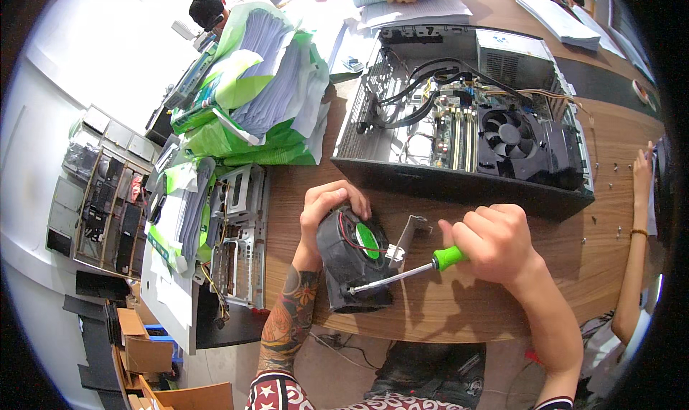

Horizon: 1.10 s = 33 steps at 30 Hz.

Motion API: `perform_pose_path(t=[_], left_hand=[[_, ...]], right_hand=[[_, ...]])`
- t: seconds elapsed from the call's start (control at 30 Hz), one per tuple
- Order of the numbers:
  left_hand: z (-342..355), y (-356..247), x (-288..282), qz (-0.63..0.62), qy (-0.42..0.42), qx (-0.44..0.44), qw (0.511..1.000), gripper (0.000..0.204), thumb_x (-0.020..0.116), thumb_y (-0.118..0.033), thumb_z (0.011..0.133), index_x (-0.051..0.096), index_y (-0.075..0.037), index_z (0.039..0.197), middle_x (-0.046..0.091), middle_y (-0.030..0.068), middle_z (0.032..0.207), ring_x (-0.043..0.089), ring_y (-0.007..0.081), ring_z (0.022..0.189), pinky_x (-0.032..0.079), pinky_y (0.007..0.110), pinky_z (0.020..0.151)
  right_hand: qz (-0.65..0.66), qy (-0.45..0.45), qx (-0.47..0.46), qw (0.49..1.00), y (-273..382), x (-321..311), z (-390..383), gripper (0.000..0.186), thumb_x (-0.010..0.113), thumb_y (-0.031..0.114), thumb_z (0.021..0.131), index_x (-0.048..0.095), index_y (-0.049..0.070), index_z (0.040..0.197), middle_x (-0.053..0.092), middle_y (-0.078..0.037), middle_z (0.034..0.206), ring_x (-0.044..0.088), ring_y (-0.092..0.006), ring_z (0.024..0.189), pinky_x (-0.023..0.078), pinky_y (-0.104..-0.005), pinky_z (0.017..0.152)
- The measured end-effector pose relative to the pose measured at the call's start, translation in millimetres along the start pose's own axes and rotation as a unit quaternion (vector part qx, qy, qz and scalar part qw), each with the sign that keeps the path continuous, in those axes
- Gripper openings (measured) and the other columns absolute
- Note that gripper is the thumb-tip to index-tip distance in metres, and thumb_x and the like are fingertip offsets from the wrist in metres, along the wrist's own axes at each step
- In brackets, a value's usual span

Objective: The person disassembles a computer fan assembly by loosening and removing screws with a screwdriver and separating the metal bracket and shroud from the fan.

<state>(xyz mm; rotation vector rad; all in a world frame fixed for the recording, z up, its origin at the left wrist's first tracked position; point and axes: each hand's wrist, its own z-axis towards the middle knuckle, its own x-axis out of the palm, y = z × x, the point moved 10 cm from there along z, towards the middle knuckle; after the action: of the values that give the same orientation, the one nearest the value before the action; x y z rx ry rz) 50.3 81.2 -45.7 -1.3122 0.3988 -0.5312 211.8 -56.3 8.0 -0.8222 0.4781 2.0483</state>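
Working room on the tabletop (567, 274) runs from the computer case (430, 183) to the near edge, screws (619, 231) dotting the right side; by that edge, left grip (334, 203) clasps the blower fan (336, 256), right grip (495, 245) curls snugly round the green-handled screwdriver (450, 257), tip at the fan's lower end.

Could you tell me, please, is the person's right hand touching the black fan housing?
Apart. The head view shows a clear gap: the right hand grips the green screwdriver handle, and the metal shaft crosses the space toward the black fan housing.
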Motion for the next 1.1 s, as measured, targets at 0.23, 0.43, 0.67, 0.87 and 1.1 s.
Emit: perform_pose_path(t=[0.23,0.43,0.67,0.87,1.1], left_hand=[[-1,-3,10,0.027,0.017,-0.018,0.999,0.039,0.041,-0.025,0.086,0.057,0.003,0.065,0.058,0.0188,0.066,0.057,0.028,0.067,0.047,0.036,0.069],[0,-5,12,0.035,0.019,-0.02,0.999,0.039,0.04,-0.024,0.086,0.056,0.003,0.064,0.058,0.0188,0.066,0.057,0.028,0.067,0.047,0.036,0.068],[1,-1,4,0.021,0.006,-0.018,1.0,0.038,0.04,-0.023,0.087,0.055,0.003,0.064,0.058,0.0187,0.066,0.057,0.028,0.068,0.047,0.037,0.069],[-2,0,-10,0.028,-0.03,-0.029,0.999,0.037,0.041,-0.024,0.087,0.055,0.003,0.065,0.058,0.0178,0.066,0.057,0.0273,0.068,0.046,0.035,0.069],[1,2,-16,0.012,-0.023,-0.021,0.999,0.037,0.041,-0.024,0.087,0.055,0.002,0.065,0.057,0.0171,0.066,0.056,0.0275,0.068,0.045,0.036,0.069]], right_hand=[[0.075,0.041,0.026,0.996,-4,17,-4,0.033,0.072,0.009,0.073,0.044,0.009,0.055,0.049,-0.005,0.051,0.053,-0.021,0.041,0.037,-0.0335,0.038],[0.037,0.048,0.023,0.998,-2,20,-5,0.028,0.071,0.02,0.077,0.049,0.012,0.062,0.051,-0.002,0.056,0.058,-0.0188,0.05,0.043,-0.0333,0.043],[0.107,-0.019,0.01,0.994,-1,-14,10,0.028,0.075,0.021,0.062,0.052,0.011,0.075,0.05,-0.003,0.069,0.056,-0.0195,0.059,0.045,-0.0326,0.048],[0.172,-0.052,0.007,0.984,-8,-22,8,0.037,0.073,0.019,0.053,0.057,0.01,0.085,0.053,-0.003,0.077,0.056,-0.0215,0.062,0.048,-0.0328,0.053],[0.14,-0.053,-0.057,0.987,5,-16,5,0.041,0.071,0.015,0.057,0.068,0.014,0.097,0.057,-0.001,0.083,0.057,-0.0174,0.068,0.049,-0.0299,0.059]])
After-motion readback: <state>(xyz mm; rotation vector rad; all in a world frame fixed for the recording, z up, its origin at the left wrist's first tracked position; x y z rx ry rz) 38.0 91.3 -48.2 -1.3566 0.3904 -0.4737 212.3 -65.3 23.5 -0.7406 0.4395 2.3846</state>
